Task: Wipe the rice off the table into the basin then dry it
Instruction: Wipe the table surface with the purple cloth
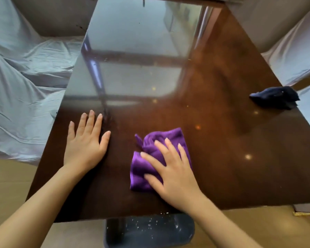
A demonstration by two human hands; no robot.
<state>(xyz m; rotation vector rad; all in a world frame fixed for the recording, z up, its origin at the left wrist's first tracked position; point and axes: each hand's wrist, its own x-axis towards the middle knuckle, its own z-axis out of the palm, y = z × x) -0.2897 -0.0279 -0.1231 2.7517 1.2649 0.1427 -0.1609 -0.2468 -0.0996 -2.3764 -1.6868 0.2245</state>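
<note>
Rice grains lie in the basin [150, 230] under the worktop's [231, 140] near edge, so sweeping looks done; the right hand [175, 176], fingers spread, presses the purple cloth [147, 169], left hand [86, 140] flat, drying underway

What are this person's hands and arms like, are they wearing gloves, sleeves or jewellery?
No gloves: the left hand and the right hand are both bare. The forearms are bare too, with no sleeves in view. No rings, watch or bracelets show. The fingernails look short and unpainted.
</note>
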